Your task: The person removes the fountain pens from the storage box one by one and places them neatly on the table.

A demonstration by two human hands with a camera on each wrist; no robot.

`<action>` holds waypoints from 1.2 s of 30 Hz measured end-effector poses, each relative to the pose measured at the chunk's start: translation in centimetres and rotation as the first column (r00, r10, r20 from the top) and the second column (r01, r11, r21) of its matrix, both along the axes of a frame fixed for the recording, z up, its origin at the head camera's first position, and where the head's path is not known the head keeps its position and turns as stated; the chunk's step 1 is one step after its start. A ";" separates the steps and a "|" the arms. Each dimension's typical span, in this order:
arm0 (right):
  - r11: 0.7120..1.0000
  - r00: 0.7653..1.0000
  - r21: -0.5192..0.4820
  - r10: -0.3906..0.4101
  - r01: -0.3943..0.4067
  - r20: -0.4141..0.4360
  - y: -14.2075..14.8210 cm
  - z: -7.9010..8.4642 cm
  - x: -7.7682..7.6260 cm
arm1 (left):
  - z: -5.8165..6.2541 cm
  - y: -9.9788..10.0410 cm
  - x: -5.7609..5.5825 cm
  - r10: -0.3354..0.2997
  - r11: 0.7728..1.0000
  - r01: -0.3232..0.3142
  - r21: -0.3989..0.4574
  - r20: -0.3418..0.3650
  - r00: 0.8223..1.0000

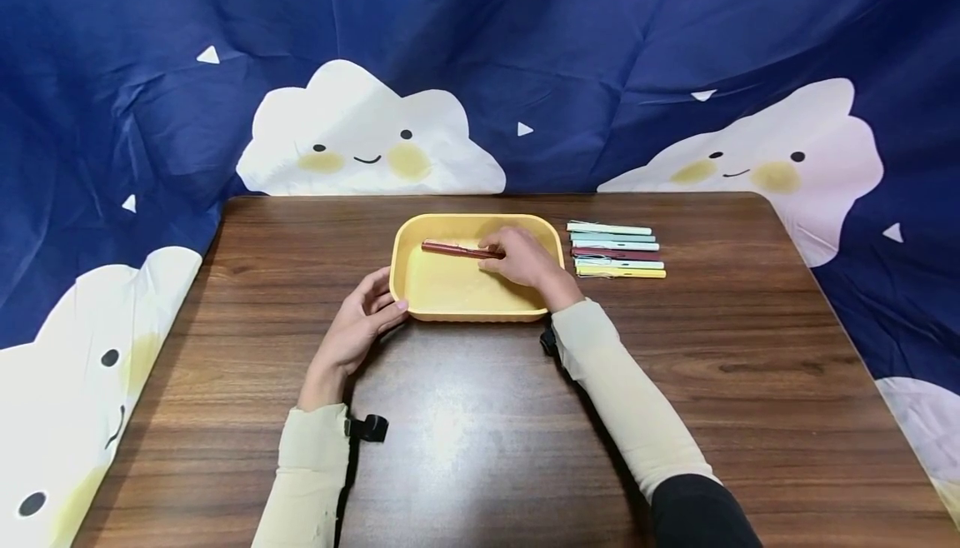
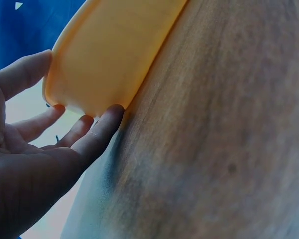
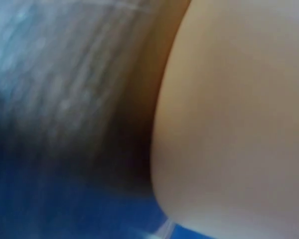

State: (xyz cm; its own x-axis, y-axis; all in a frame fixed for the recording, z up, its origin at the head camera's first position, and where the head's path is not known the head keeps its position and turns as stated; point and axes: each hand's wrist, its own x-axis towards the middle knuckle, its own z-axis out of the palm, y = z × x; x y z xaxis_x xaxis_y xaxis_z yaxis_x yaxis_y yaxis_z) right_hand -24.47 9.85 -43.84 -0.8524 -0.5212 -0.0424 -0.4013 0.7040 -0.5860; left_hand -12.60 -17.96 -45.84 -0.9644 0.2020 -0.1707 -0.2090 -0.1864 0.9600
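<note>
A yellow rectangular tray point(image 1: 480, 315) sits on the wooden table. My left hand point(image 1: 358, 327) holds its front-left corner; in the left wrist view its thumb and spread, bent fingertips touch the outside of the tray point(image 2: 107, 55). Inside the tray, my right hand point(image 1: 521, 258) pinches the right end of a dark red pen point(image 1: 450, 248), which lies roughly crosswise above the tray floor. Whether the pen touches the floor I cannot tell. The right wrist view shows only the blurred tray wall point(image 3: 229, 119), with hand and pen out of sight.
Just right of the tray lies a row of several clipped pens: pale green, light blue, a dark red pen point(image 1: 615, 254) and a yellow pen point(image 1: 622, 273). A blue curtain point(image 1: 570, 23) with cloud faces hangs behind the table point(image 1: 720, 348).
</note>
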 end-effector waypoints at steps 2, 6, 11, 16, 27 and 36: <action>1.000 1.000 -0.001 0.009 -0.009 0.009 0.0 0.0 0.0 | 0.0 0.0 0.0 0.002 1.000 -0.002 -0.001 0.004 1.000; 1.000 1.000 0.003 0.010 -0.011 0.030 0.1 0.0 -0.1 | 0.1 0.1 0.1 0.005 1.000 -0.005 -0.008 0.012 1.000; 1.000 0.998 0.025 -0.003 0.001 0.068 -0.1 0.0 -0.1 | 0.1 0.0 0.1 0.006 1.000 -0.006 -0.007 0.010 1.000; 1.000 0.996 0.019 -0.016 0.014 0.089 -0.1 0.0 -0.1 | 0.2 -0.1 0.2 0.007 1.000 -0.007 -0.006 0.005 1.000; 0.999 0.997 -0.030 0.014 -0.012 0.070 0.7 0.2 0.3 | -0.1 0.5 0.1 -0.001 1.000 0.001 0.012 0.009 1.000; 0.996 0.994 -0.071 0.052 -0.045 0.097 0.6 0.3 0.5 | -0.1 0.2 0.2 0.009 1.000 -0.009 -0.004 0.007 1.000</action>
